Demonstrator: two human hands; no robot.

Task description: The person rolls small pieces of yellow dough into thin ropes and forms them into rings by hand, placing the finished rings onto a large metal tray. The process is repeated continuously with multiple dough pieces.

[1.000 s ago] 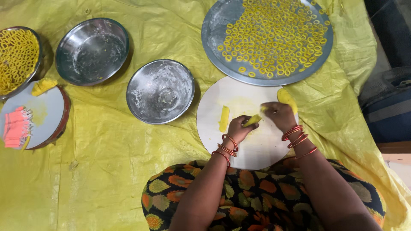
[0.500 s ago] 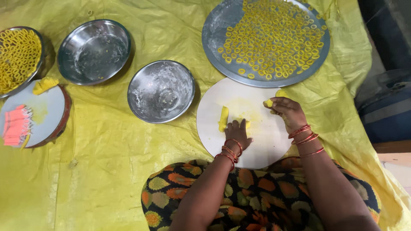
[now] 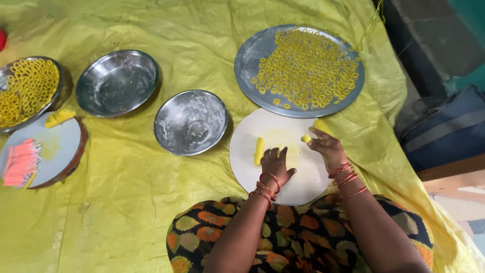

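A round white board [image 3: 298, 182] lies on the yellow sheet in front of me. My left hand [image 3: 276, 165] rests flat on the board with its fingers apart, beside a short roll of yellow dough [image 3: 259, 150]. My right hand [image 3: 326, 147] pinches a small yellow dough piece [image 3: 305, 138] at the board's upper right edge. Just beyond the board sits a large steel tray [image 3: 247, 60] covered with several yellow dough rings [image 3: 308, 71].
Two bare steel bowls [image 3: 190, 122] [image 3: 117, 82] stand left of the board. Farther left are a steel plate of dough rings [image 3: 26, 91], a dough lump [image 3: 59, 117] and a round board [image 3: 55, 146] with a pink object [image 3: 20, 162]. A dark bag [image 3: 444, 126] lies at right.
My right hand moved up and right across the board carrying a small dough piece. My left hand let go of the dough and settled flat beside the roll.
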